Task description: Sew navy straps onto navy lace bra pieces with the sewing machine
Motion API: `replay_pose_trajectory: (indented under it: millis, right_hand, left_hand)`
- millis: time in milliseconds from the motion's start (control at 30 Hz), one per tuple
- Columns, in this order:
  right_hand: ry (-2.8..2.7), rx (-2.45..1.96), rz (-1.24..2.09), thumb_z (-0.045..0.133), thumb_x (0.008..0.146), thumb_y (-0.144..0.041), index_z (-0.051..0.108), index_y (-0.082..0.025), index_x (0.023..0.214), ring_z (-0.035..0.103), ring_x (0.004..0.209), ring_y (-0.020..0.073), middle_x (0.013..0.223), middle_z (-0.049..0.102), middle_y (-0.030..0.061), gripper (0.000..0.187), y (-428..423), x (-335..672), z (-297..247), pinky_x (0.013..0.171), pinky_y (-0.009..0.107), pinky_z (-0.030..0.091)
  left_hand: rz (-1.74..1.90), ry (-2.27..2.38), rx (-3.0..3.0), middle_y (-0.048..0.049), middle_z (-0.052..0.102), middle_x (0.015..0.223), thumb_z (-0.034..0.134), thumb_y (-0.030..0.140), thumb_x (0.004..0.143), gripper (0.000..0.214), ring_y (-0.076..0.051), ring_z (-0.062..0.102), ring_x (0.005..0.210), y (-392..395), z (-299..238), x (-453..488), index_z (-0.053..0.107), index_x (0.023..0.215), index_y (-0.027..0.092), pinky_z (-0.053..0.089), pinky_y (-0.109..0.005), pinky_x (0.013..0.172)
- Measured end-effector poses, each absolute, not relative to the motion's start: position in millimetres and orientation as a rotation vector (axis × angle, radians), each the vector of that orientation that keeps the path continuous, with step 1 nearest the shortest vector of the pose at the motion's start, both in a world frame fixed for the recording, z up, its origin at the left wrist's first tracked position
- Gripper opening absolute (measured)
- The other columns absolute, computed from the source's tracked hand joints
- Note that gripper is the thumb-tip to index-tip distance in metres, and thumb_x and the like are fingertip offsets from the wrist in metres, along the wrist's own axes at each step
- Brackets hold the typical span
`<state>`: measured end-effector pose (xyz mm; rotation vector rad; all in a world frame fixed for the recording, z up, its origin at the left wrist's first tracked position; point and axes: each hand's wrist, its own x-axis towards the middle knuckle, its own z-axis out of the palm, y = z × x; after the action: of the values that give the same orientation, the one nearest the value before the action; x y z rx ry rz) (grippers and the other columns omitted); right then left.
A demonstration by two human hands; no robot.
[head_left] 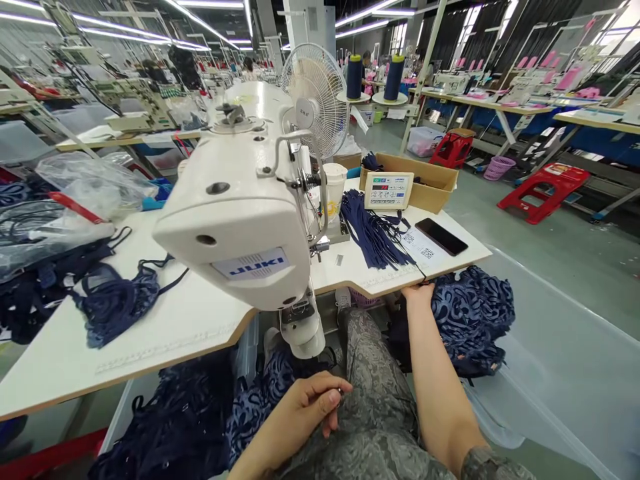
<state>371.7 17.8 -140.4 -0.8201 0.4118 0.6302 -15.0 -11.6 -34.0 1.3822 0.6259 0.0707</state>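
My left hand is over my lap, thumb and fingertips pinched on a small dark item that I cannot make out. My right hand reaches to the table's front edge, beside a pile of navy lace garments. Its fingers are mostly hidden, and a thin dark strap runs off the table close to it. A white sewing machine stands ahead of me, its narrow lower arm above my left hand. Patterned navy lace hangs below that arm.
On the white table lie a navy lace bra, navy straps and a phone. A control panel and cardboard box stand behind. A clear bin is at right; more dark garments fill one at lower left.
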Motion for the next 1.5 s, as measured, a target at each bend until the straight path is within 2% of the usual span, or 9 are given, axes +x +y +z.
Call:
replay_pose_trajectory:
  millis: [167, 367, 533, 667, 767, 900, 1033, 1267, 1500]
  right_hand:
    - [0.412, -0.856, 0.647, 0.058, 0.094, -0.036, 0.057, -0.016, 0.121, 0.063, 0.099, 0.0208, 0.119, 0.060, 0.0087, 0.034, 17, 371, -142, 0.084, 0.041, 0.054]
    - [0.324, -0.946, 0.678, 0.058, 0.094, -0.034, 0.057, -0.016, 0.121, 0.063, 0.098, 0.0204, 0.119, 0.060, 0.0084, 0.032, -4, 323, -152, 0.082, 0.040, 0.055]
    - [0.147, -0.991, 0.635, 0.067, 0.081, -0.013, 0.062, -0.016, 0.093, 0.064, 0.084, 0.0127, 0.097, 0.064, 0.0015, 0.013, -43, 264, -143, 0.079, 0.029, 0.054]
    - [-0.027, -1.000, 0.441, 0.065, 0.073, -0.013, 0.058, -0.022, 0.086, 0.062, 0.095, 0.0095, 0.089, 0.062, -0.0049, 0.018, -66, 241, -109, 0.096, 0.026, 0.044]
    - [-0.389, -1.065, 0.397, 0.059, 0.079, -0.022, 0.054, -0.023, 0.085, 0.063, 0.092, 0.0156, 0.075, 0.057, -0.0046, 0.009, -75, 240, -82, 0.100, 0.039, 0.042]
    - [-1.083, -1.382, 0.437, 0.047, 0.092, -0.044, 0.055, -0.024, 0.092, 0.053, 0.062, 0.0161, 0.067, 0.047, -0.0033, 0.022, -80, 237, -63, 0.075, 0.037, 0.048]
    - [-1.692, -1.527, 0.496, 0.026, 0.092, -0.069, 0.058, -0.022, 0.097, 0.053, 0.063, 0.0172, 0.076, 0.052, 0.0019, 0.057, -79, 230, -53, 0.056, 0.029, 0.042]
    - [-2.029, -1.710, -0.040, 0.041, 0.098, -0.050, 0.061, -0.018, 0.096, 0.057, 0.074, 0.0204, 0.081, 0.063, 0.0061, 0.037, -73, 223, -45, 0.066, 0.031, 0.039]
    - [-2.144, -1.588, -0.171, 0.049, 0.098, -0.037, 0.064, -0.016, 0.098, 0.052, 0.073, 0.0207, 0.081, 0.068, 0.0065, 0.026, -68, 209, -43, 0.066, 0.033, 0.033]
  left_hand:
    - [0.091, 0.657, 1.390, -0.0005, 0.050, 0.079, 0.056, 0.060, 0.087, 0.051, -0.010, 0.054, 0.060, -12, -30, -15, 0.070, 0.106, 0.015, 0.044, -0.021, 0.054]
    - [0.142, 0.675, 1.397, -0.0017, 0.052, 0.081, 0.055, 0.058, 0.087, 0.051, -0.010, 0.054, 0.060, -11, -26, -14, 0.069, 0.111, 0.016, 0.044, -0.023, 0.054]
    - [0.250, 0.671, 1.351, -0.0016, 0.054, 0.077, 0.056, 0.055, 0.089, 0.050, -0.010, 0.053, 0.061, -10, -26, -12, 0.069, 0.116, 0.015, 0.042, -0.023, 0.056]
    - [0.304, 0.679, 1.189, 0.0000, 0.055, 0.067, 0.059, 0.053, 0.087, 0.051, -0.009, 0.050, 0.058, -12, -22, -4, 0.067, 0.121, 0.015, 0.039, -0.023, 0.057]
    - [0.358, 0.644, 0.999, -0.0012, 0.058, 0.077, 0.065, 0.051, 0.084, 0.053, -0.009, 0.050, 0.060, -14, -19, 2, 0.064, 0.126, 0.018, 0.040, -0.023, 0.057]
    - [0.405, 0.624, 0.844, -0.0023, 0.059, 0.087, 0.070, 0.046, 0.083, 0.056, -0.008, 0.052, 0.063, -17, -18, 6, 0.058, 0.132, 0.021, 0.040, -0.023, 0.058]
    - [0.434, 0.607, 0.777, -0.0024, 0.058, 0.086, 0.070, 0.042, 0.084, 0.058, -0.007, 0.053, 0.062, -19, -20, 5, 0.054, 0.136, 0.022, 0.040, -0.022, 0.056]
    - [0.422, 0.581, 0.762, -0.0022, 0.058, 0.085, 0.067, 0.040, 0.088, 0.070, -0.008, 0.053, 0.061, -17, -19, 7, 0.035, 0.148, 0.022, 0.040, -0.023, 0.056]
    - [0.373, 0.580, 0.737, -0.0024, 0.059, 0.085, 0.069, 0.041, 0.086, 0.074, -0.008, 0.055, 0.060, -17, -25, 14, 0.035, 0.148, 0.020, 0.041, -0.023, 0.056]
